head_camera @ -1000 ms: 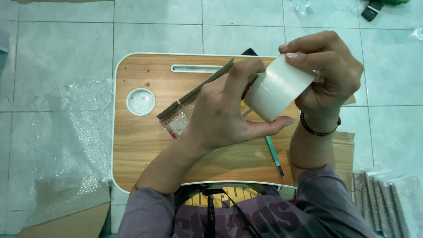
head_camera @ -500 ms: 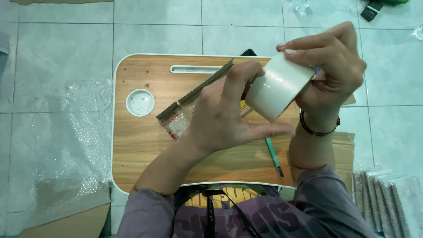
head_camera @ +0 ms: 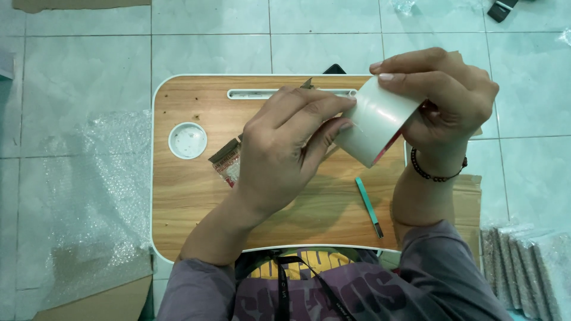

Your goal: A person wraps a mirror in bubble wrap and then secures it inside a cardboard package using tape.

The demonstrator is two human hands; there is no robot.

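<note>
My right hand (head_camera: 443, 98) grips a wide roll of clear packing tape (head_camera: 376, 126) above the wooden lap tray (head_camera: 190, 196). The fingers of my left hand (head_camera: 285, 148) press on the roll's outer face near its edge. Under my left hand lies a small brown packet (head_camera: 225, 161), partly hidden. A teal utility knife (head_camera: 369, 207) rests on the tray below the roll. A dark beaded bracelet sits on my right wrist.
The tray has a round white cup recess (head_camera: 187, 140) and a slot (head_camera: 262, 93) along its far edge. Bubble wrap (head_camera: 89, 196) lies on the tiled floor at left, cardboard (head_camera: 95, 306) at bottom left, several bagged packets (head_camera: 529, 261) at bottom right.
Both hands have shifted the roll slightly up and right. My left fingertips have slid along the roll's surface toward its edge.
</note>
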